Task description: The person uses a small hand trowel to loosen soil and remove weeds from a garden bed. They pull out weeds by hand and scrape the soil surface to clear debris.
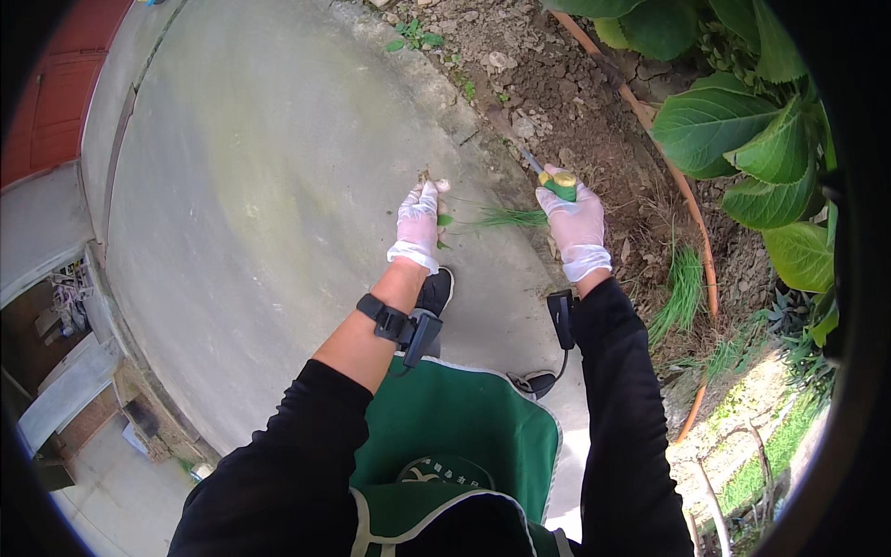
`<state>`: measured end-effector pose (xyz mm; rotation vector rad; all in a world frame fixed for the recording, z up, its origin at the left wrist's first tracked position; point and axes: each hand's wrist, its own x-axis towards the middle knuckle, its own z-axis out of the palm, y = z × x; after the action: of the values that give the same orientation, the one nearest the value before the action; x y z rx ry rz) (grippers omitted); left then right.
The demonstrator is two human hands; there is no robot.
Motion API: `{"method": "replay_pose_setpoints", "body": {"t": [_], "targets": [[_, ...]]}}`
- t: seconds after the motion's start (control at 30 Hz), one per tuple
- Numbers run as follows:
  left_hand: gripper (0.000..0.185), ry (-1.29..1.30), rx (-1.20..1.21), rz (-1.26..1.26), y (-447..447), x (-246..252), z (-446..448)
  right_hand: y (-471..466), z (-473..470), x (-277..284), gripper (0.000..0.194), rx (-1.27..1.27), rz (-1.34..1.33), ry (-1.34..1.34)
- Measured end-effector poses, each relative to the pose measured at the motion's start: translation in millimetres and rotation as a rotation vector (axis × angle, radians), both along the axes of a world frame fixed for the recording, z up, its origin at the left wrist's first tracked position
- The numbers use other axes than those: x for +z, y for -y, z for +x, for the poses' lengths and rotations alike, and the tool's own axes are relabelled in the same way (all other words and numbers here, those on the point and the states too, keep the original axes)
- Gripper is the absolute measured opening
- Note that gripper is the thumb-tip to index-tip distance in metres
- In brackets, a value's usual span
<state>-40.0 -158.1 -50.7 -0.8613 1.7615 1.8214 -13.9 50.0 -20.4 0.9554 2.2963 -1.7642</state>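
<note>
My left hand (416, 223), in a thin clear glove, pinches a small uprooted weed (444, 220) over the concrete. Its green leaves hang out beside the palm, and pale roots show at the fingertips. My right hand (576, 219), gloved the same way, grips a garden hand tool with a green and yellow handle (561, 185). The tool's metal shaft (532, 161) points up and left over the soil edge; its tip is hard to make out against the dirt. Between the hands, a tuft of long grass blades (511, 217) lies across the concrete's edge.
A bare soil bed (571, 104) borders the concrete paving (278, 174) on the right. An orange hose (686, 188) curves through it beside broad-leaved plants (717, 125). More long grass (679, 296) lies lower right. My shoe (436, 291) and green apron (459, 411) are below.
</note>
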Motion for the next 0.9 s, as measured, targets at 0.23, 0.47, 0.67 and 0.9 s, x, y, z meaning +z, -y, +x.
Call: {"method": "replay_pose_setpoints", "body": {"t": [0.23, 0.47, 0.67, 0.9], "targets": [[0.023, 0.370, 0.354, 0.359, 12.7, 53.4, 126.7, 12.4, -45.9, 3.3, 0.032, 0.096, 0.248, -0.062], [0.020, 0.534, 0.413, 0.407, 3.7, 55.8, 170.8, 33.6, 7.6, -26.7, 0.034, 0.062, 0.147, -0.059], [0.020, 0.523, 0.404, 0.437, -6.0, 61.0, 167.2, 63.8, -20.8, -49.4, 0.035, 0.071, 0.213, -0.156], [0.022, 0.490, 0.449, 0.490, -19.2, 63.8, 156.3, 62.9, -40.9, -6.7, 0.028, -0.504, -0.761, 0.195]]}}
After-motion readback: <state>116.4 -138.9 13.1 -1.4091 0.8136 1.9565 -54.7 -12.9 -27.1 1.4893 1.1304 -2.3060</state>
